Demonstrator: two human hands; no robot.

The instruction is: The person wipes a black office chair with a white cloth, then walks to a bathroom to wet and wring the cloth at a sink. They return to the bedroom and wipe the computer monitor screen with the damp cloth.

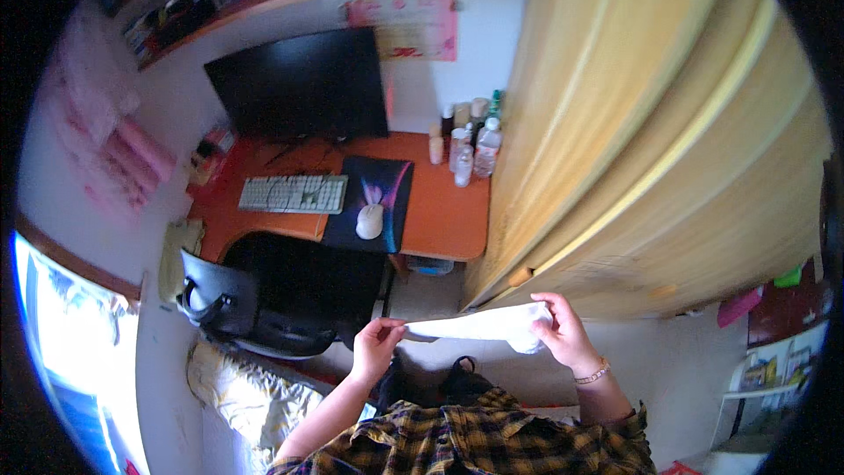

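A piece of thin white cloth point(471, 326) is stretched sideways between my two hands, in front of my plaid shirt. My left hand point(379, 348) pinches its narrow end between thumb and fingertips. The wider, bunched end is gripped by my right hand point(559, 330), with the thumb over it and a bracelet on the wrist. What kind of cloth item it is, I cannot tell for sure. Below the cloth my feet, in dark footwear, show in part.
Ahead stands an orange-brown desk point(438, 224) with a monitor point(303, 86), a keyboard point(293, 194), a white mouse point(370, 221) on a dark mouse pad point(349, 234) and several bottles point(488, 148). A black chair point(303, 290) is at its front. A wooden wardrobe point(593, 145) rises at the right.
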